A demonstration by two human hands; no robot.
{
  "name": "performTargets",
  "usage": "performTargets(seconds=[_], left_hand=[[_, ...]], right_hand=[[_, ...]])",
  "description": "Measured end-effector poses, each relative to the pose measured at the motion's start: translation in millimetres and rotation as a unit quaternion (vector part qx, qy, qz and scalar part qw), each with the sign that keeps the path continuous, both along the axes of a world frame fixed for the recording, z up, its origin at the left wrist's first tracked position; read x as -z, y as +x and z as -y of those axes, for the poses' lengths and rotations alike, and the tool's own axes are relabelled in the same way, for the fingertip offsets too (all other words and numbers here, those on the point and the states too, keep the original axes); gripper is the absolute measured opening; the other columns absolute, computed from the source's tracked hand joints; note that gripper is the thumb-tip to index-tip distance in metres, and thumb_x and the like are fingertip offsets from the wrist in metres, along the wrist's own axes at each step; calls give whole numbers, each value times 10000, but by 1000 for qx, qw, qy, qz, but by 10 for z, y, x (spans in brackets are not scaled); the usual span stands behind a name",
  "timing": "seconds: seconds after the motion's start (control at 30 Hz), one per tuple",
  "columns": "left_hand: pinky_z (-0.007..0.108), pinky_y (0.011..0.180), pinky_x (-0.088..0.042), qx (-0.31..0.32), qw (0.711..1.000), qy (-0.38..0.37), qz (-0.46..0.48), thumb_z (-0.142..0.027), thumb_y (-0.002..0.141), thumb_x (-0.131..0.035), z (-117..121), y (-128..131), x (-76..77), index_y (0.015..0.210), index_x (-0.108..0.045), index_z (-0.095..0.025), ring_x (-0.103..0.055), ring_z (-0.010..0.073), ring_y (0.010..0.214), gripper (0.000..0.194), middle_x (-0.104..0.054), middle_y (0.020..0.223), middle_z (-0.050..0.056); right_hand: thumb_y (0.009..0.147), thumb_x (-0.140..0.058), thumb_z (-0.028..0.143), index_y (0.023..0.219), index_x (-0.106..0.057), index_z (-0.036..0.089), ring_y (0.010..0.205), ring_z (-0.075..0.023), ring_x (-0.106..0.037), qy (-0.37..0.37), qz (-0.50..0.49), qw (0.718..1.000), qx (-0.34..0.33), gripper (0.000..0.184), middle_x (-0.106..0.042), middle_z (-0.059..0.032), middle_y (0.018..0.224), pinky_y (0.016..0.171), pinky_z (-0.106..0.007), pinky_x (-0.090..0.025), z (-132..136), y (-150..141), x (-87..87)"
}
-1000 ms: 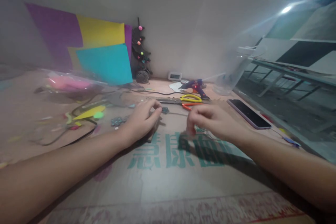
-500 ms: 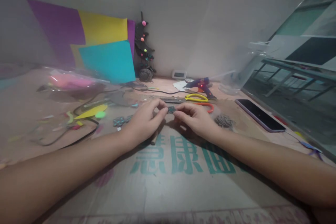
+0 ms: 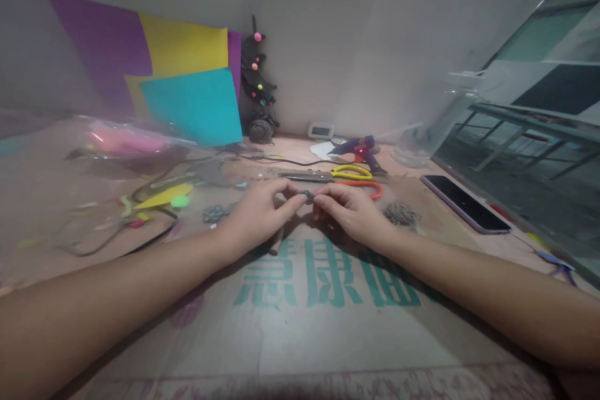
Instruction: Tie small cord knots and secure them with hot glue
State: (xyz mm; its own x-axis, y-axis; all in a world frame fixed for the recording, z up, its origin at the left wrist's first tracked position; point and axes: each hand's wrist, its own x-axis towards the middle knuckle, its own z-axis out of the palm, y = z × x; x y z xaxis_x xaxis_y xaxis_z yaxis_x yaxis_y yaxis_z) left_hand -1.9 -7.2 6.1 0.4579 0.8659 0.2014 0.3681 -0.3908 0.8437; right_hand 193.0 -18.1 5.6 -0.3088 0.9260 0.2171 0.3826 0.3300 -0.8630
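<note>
Between the fingertips of both hands is a small dark teal piece (image 3: pixel 307 195), mostly covered and too small to name exactly. My left hand (image 3: pixel 262 212) pinches its left side with thumb and forefinger. On the right side my right hand (image 3: pixel 347 211) pinches it the same way. Several similar teal-grey pieces (image 3: pixel 215 213) lie on the cardboard left of my left hand. Beyond my hands rest scissors (image 3: pixel 351 174) with one yellow and one orange handle. A coil of grey cord (image 3: pixel 400 214) sits right of my right hand. Under my left hand a brown stick end (image 3: pixel 276 245) shows.
A glue gun (image 3: pixel 360 149) with a red light stands behind the scissors, its cable running left. A phone (image 3: pixel 464 205) lies at the right edge. Coloured sheets (image 3: pixel 192 106) and a dark decorated ornament (image 3: pixel 259 87) lean on the back wall. A clear plastic bag (image 3: pixel 126 140) is far left.
The small piece has been turned between the fingertips and now shows less of its face. Both hands stay in nearly the same place.
</note>
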Motion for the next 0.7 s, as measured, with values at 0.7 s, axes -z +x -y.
performTargets(seconds=[0.7], left_hand=[[251, 616, -503, -17, 998, -27, 61, -432, 887, -522, -113, -6, 79, 931, -607, -178, -693, 189, 745, 272, -702, 795, 30]], right_hand=[[908, -518, 404, 726, -546, 190, 657, -126, -566, 117, -21, 989, 91, 282, -589, -1, 658, 667, -263, -469, -8, 105, -264]])
